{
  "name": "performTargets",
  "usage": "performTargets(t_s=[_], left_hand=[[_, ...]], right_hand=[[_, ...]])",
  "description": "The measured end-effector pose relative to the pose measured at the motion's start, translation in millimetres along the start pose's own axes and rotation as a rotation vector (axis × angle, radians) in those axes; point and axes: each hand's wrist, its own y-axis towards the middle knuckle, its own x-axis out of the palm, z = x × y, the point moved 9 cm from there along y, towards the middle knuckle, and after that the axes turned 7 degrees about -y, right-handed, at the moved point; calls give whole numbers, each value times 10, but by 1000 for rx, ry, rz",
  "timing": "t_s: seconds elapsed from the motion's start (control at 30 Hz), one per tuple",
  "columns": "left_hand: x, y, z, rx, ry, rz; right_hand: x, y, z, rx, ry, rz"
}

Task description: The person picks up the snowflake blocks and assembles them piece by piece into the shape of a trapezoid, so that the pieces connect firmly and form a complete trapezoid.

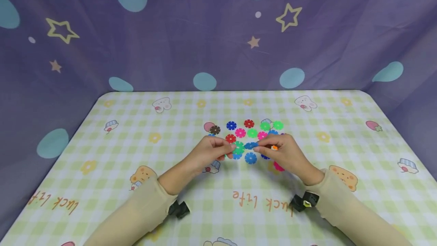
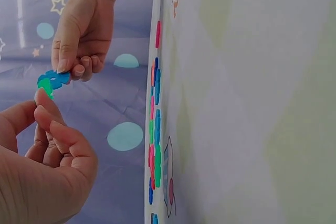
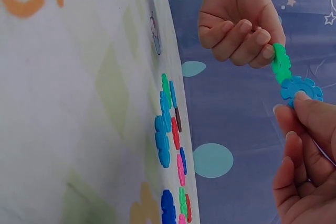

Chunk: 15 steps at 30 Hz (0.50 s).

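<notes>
My left hand pinches a green notched interlocking disc between thumb and fingers, above the table. Opposite it, my right hand holds a blue notched interlocking disc by its edge with thumb and forefinger. The two discs meet at their rims at an angle, as the right wrist view shows with the green disc against the blue disc. How deep their slots engage cannot be made out. In the left wrist view, fingertips partly cover the green disc.
Several loose discs lie flat beneath and beyond the hands, among them a red disc, a dark blue disc, a brown disc and a lighter blue disc. A checked cloth covers the table; a purple curtain hangs behind.
</notes>
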Motion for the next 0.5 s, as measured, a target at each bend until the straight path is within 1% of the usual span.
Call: performTargets(t_s=[0.17,0.4,0.5], left_hand=[[9,1,-11,-7,6,-13],[35,11,-11,4,10,-59],[46,12,-15,6,15,-79]], right_hand=[[6,3,-11,-24,-5,0],[10,4,-1,-7,-14,-2],[14,3,-21,-21,-4,-8]])
